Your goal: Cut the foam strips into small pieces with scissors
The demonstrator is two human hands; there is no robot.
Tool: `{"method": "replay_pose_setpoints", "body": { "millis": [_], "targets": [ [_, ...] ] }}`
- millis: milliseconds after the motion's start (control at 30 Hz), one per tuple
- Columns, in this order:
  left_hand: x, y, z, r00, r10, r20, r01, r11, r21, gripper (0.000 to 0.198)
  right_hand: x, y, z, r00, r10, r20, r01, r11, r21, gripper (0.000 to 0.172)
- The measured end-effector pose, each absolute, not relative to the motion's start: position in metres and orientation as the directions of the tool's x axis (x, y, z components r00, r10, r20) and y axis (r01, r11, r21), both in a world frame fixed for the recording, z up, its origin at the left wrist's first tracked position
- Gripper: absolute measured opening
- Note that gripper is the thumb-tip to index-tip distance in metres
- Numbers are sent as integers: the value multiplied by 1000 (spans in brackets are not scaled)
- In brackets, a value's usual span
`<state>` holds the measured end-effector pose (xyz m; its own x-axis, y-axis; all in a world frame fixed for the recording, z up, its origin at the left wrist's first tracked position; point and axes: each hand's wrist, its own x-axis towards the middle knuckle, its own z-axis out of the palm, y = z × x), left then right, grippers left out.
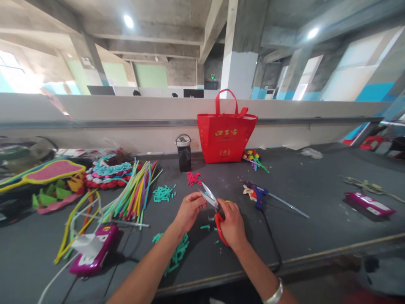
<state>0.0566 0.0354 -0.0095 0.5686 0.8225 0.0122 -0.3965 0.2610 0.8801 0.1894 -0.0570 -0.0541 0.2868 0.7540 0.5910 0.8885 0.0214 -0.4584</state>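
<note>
My right hand [233,223] is wrapped around the red handles of a pair of scissors [209,197], whose metal blades point up and left, parted. Close to the blades, my left hand [191,211] is closed in a pinch; what its fingertips hold is too small to make out. Below the scissors, a few cut teal bits [205,227] lie on the dark table [303,249]. Partly behind my left forearm is a heap of short teal pieces [180,251]. Farther back sit a smaller teal pile [163,193] and a pile of pink-red pieces [193,178].
Left: a bundle of colored pipe-like sticks [139,190], flower wreaths [109,169], a purple power box with white plug [98,253]. Back: a black bottle [184,157], a red bag [228,139]. Right: a blue glue gun [260,196] with cord, another purple box [369,204].
</note>
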Motion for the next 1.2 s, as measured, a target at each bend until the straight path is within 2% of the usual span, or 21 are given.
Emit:
{"method": "replay_pose_setpoints", "body": {
  "millis": [633, 967, 1200],
  "targets": [
    [56, 37, -9, 554, 832, 36, -377, 212, 902, 15, 189, -58, -54, 284, 773, 566, 895, -2, -447, 40],
    [56, 38, -10, 538, 843, 11, -381, 231, 895, 17, 187, -57, -55, 297, 773, 560, 868, 26, -496, 37],
    [57, 38, -9, 531, 847, 5, -381, 233, 895, 18, 186, -58, -54, 294, 763, 576, 888, 5, -460, 38]
  ]
}}
